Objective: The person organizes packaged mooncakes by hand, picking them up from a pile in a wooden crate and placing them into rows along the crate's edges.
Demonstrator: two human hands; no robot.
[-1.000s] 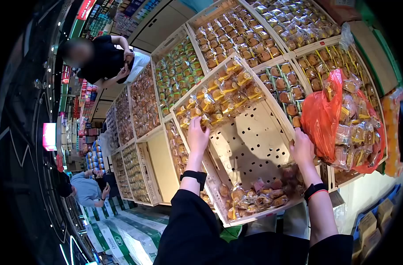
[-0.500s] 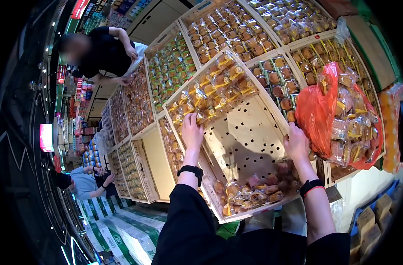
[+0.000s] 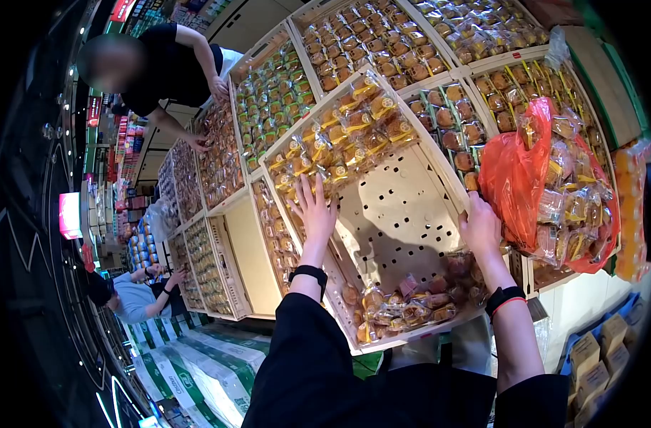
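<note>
A wooden-coloured crate (image 3: pixel 393 203) with a perforated bottom lies tilted in front of me, resting over other crates. Rows of wrapped buns with yellow labels (image 3: pixel 343 146) fill its far end. At the near end is a looser heap of wrapped buns (image 3: pixel 411 307). My left hand (image 3: pixel 314 212) is spread, fingertips against the nearest row of yellow-labelled buns, gripping none. On the right side, my right hand (image 3: pixel 480 225) has its fingers curled over the crate's rim. Just beyond it sits a red plastic bag (image 3: pixel 514 175) packed with wrapped buns.
Crates of packaged buns (image 3: pixel 372 43) surround mine at the back and left. A person in black (image 3: pixel 172 71) reaches into a crate at upper left; another in grey (image 3: pixel 136 296) stands farther down. Orange bottles (image 3: pixel 632 214) and a blue bin of cartons (image 3: pixel 596 357) are at right.
My left hand's fingers have spread out from a more curled pose over the buns. My right hand stays at the rim. The person in black has shifted slightly.
</note>
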